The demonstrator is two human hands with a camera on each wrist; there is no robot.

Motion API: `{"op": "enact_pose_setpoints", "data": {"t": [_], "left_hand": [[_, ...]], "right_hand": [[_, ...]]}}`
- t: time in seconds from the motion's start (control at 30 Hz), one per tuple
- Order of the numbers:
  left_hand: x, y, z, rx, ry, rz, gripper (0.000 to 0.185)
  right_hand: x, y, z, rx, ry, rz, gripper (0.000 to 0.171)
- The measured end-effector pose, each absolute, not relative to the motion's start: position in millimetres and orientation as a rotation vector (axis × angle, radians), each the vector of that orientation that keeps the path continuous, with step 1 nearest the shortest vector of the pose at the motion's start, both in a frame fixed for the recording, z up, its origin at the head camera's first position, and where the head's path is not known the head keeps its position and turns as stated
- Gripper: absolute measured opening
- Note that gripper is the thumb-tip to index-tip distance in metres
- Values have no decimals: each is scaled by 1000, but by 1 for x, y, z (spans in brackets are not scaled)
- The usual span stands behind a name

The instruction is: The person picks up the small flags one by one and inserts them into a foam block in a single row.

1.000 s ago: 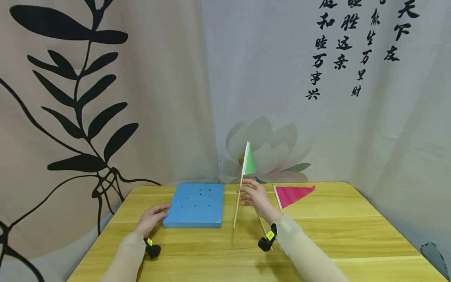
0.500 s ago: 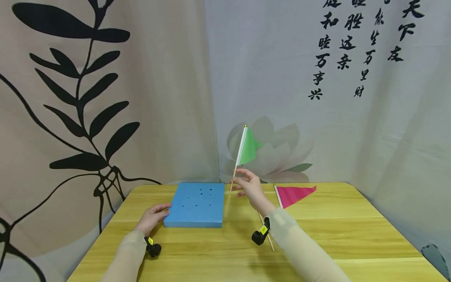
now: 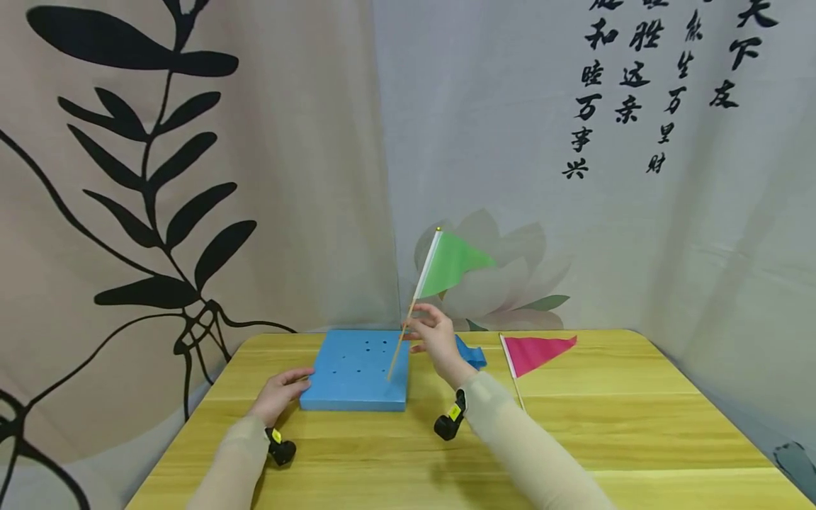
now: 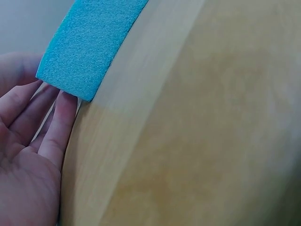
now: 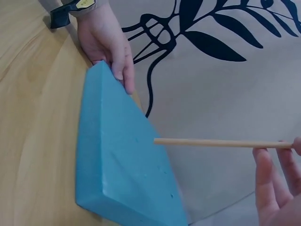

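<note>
Steadying the blue foam block (image 3: 354, 368) at its near-left corner, the left hand (image 3: 278, 395) lies with straight fingers against the foam's side. No flag stands in the block's holes yet. Over its right part slants the green flag (image 3: 449, 262), stick tip just above the foam, pinched in the right hand (image 3: 435, 338). Planting looks yet to do. Further right a blue flag (image 3: 472, 353) and pink flag (image 3: 539, 350) lie on the desk (image 3: 637, 425), with open room toward the right edge.
</note>
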State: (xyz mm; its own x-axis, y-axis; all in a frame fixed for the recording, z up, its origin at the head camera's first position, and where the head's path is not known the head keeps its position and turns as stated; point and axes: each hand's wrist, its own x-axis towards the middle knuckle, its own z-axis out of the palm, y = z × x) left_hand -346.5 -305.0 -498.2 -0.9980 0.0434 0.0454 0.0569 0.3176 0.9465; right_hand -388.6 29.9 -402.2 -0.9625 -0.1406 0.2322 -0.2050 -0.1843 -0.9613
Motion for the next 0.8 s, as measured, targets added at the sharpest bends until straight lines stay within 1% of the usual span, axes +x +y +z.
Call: {"op": "enact_pose_setpoints", "data": {"t": [0.27,0.5,0.8], "left_hand": [[-351,-303,-501,-121,-2531,-1825,45],[-353,-301,-502,-84,-2510,-1843,44],[-347,-302,-500,-80,-2501,-1839,43]], "right_hand": [[-393,8,-411,370,-1990,2352,24],[-395,-5,-414,337,-1941,2371,20],[-394,-24,-413,310,-1906,2364,25]]}}
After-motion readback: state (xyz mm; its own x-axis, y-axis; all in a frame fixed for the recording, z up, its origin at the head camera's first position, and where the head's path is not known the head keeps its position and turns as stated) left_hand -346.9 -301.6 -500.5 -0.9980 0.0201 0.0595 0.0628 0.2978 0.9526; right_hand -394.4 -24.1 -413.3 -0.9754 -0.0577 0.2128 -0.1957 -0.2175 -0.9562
